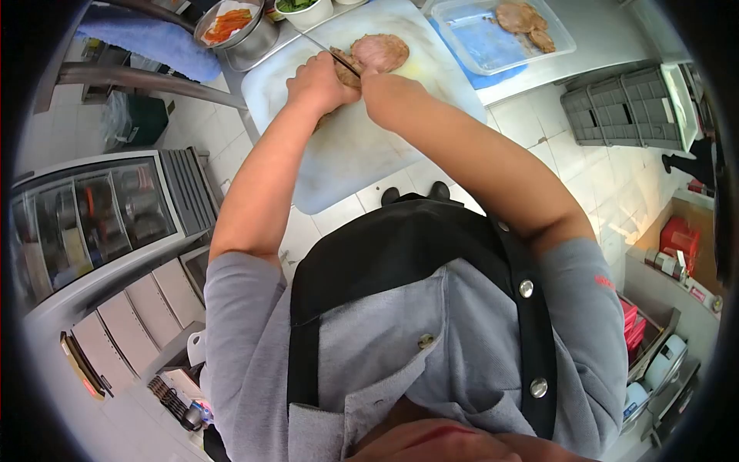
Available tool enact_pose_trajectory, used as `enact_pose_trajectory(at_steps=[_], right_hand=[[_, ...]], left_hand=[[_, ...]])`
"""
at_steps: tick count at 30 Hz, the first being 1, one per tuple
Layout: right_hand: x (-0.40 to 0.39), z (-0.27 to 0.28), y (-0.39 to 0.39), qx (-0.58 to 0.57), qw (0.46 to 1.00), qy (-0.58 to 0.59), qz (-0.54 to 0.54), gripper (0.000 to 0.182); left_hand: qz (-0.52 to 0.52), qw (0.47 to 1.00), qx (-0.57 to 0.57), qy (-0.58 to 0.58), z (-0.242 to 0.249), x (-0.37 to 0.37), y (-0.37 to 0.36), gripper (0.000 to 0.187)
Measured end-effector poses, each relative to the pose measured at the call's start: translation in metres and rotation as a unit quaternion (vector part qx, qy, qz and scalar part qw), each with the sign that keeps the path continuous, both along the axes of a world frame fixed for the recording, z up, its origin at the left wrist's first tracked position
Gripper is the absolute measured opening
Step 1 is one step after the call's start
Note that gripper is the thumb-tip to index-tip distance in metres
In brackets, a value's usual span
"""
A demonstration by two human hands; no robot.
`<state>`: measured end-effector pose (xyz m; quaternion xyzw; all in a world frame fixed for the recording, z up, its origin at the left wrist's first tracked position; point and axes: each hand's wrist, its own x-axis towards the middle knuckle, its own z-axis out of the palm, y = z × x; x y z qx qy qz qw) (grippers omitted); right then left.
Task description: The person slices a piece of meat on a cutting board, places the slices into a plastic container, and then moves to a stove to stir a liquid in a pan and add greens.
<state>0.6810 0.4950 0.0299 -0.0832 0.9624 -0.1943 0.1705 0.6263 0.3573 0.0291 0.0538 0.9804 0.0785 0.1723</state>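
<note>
My right hand (391, 96) is closed around the dark handle of a knife (351, 68), whose thin blade points to the upper left. My left hand (317, 82) presses down with curled fingers on a piece of browned meat (348, 75), partly hidden beneath it. Just beyond the knife lies a round cooked meat slice (382, 52). Another bit of meat (329, 117) peeks out by my left wrist. All of it rests on a white cutting board (362, 158).
At the upper right, a clear plastic container (500, 58) holds several browned meat slices. A metal bowl of orange strips (231, 27) and a white tub of greens (306, 11) stand at the upper left. A grey crate (616, 108) is to the right.
</note>
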Motion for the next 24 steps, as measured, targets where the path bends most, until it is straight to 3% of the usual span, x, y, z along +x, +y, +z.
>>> enact_pose_trajectory(at_steps=[7,10,22,24], right_hand=[[0.025,-0.005,0.009,0.006,1.000,0.010,0.004,0.018],[0.047,0.007,0.022,0.022,0.999,-0.038,-0.001,0.018],[0.001,-0.032,0.007,0.005,1.000,0.017,-0.022,0.019],[-0.006,-0.020,0.015,-0.044,0.995,-0.075,-0.046,0.021]], left_hand=[[0.017,0.999,0.002,-0.027,0.001,-0.005,0.000,0.082],[0.009,0.999,0.014,-0.044,0.000,-0.008,-0.002,0.081],[0.030,0.999,-0.009,-0.022,0.007,0.002,0.005,0.090],[0.028,1.000,-0.014,-0.004,0.013,0.009,0.007,0.094]])
